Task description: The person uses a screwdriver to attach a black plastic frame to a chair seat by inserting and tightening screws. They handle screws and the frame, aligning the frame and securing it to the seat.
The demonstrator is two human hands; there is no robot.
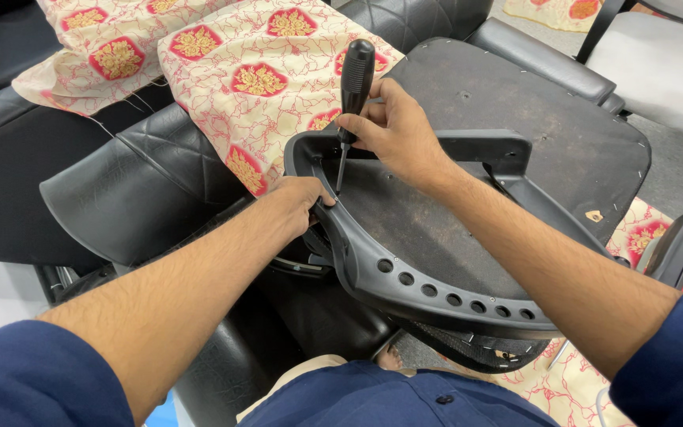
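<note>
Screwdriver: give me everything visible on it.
The screwdriver has a black, glossy, rounded handle that looks like plastic and a thin bare metal shaft. It stands near upright, handle tilted slightly right, tip down inside the upper left corner of the black plastic frame. The tip type is too small to tell. The right hand pinches it at the base of the handle. The left hand grips the frame's edge just below and does not touch the tool.
</note>
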